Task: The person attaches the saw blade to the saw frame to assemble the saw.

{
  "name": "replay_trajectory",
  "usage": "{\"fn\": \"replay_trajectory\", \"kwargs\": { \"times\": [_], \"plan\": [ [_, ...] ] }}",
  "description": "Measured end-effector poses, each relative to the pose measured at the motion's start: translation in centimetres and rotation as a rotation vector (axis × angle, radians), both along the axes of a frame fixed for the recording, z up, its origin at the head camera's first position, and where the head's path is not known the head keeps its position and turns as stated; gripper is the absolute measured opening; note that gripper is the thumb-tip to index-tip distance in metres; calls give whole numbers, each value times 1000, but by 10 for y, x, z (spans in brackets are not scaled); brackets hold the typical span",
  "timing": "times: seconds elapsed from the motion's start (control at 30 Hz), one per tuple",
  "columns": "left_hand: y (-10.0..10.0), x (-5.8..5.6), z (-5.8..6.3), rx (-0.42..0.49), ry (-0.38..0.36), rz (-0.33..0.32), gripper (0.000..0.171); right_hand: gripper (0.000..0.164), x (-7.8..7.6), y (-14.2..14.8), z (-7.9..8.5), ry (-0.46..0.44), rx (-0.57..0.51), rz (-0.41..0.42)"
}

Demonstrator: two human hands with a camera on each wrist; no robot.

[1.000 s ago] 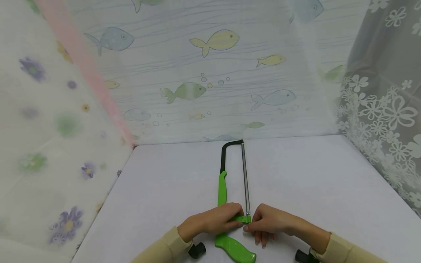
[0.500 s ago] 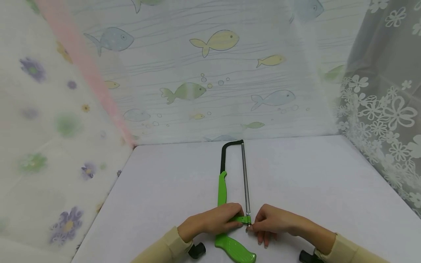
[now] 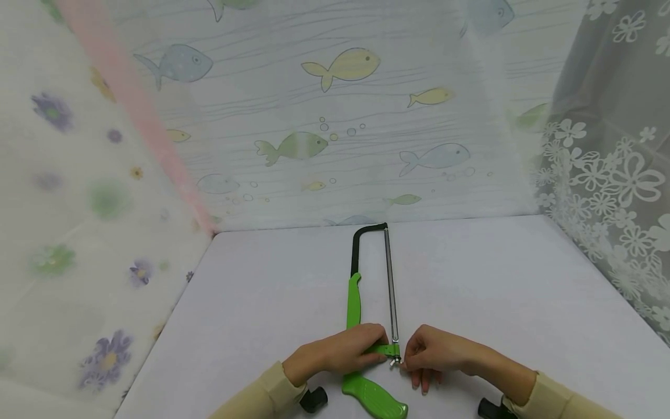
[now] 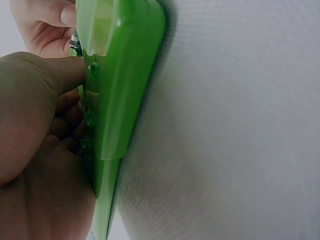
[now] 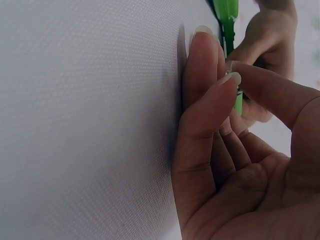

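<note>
A hacksaw (image 3: pixel 353 299) with a green handle and a black front bow lies on the white table, its grey blade (image 3: pixel 391 279) on the right side. My left hand (image 3: pixel 350 349) grips the green frame by the blade's near end; the left wrist view shows the thumb pressed on the green body (image 4: pixel 120 90). At the blade's near end a small metal wing nut (image 3: pixel 395 363) sticks out toward me. The thumb and forefinger of my right hand (image 3: pixel 431 352) pinch at its right side. In the right wrist view those fingertips (image 5: pixel 231 80) mostly cover it.
The white table (image 3: pixel 497 279) stretches around the saw. Fish-printed cloth (image 3: pixel 335 116) hangs behind it, with flowered sheets at left (image 3: pixel 78 233) and right (image 3: pixel 623 192). A dark wrist camera (image 3: pixel 314 400) sits under the left cuff.
My right hand has shifted slightly to the right, and its fingertips uncover the wing nut in the head view. The left hand and hacksaw stay in place.
</note>
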State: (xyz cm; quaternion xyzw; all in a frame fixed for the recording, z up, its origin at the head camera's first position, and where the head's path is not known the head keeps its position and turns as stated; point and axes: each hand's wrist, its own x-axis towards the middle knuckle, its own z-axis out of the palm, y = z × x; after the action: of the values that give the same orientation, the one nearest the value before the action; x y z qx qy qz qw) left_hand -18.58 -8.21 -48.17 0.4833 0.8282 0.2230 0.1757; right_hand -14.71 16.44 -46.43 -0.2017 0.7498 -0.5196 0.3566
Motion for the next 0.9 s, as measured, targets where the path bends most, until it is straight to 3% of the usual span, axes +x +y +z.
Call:
{"fn": "replay_trajectory", "kwargs": {
  "times": [0.9],
  "plan": [
    [-1,0,1,6,-8,-5,8,29,0,-10,2,-23,18,19]
  ]
}}
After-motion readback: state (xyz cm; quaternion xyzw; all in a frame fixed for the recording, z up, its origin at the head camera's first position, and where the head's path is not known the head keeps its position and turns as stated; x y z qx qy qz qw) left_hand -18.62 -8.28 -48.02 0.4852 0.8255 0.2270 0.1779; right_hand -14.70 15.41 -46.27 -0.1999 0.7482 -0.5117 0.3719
